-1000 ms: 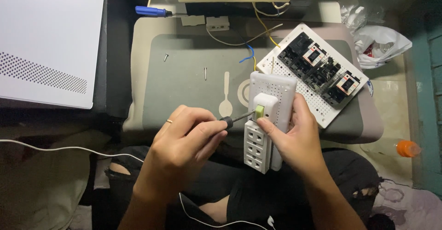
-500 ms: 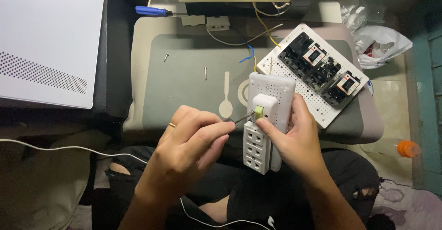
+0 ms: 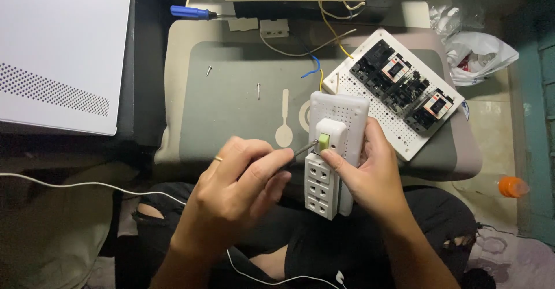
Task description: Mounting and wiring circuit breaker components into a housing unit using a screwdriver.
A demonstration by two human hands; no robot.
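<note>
Left hand [image 3: 234,188] closes around a screwdriver [image 3: 300,149], tip at the green switch [image 3: 324,141] (just above three sockets), while right hand [image 3: 364,170] grips the perforated white board [image 3: 347,112].

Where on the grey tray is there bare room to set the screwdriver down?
Bare patch on the grey tray, between the two loose screws and its left rim. Crowded right: white perforated board, wires, and the outlet strip.

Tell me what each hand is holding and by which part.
The left hand grips a screwdriver by its handle, hidden in the fist. The right hand holds the white socket board by its right edge.
</note>
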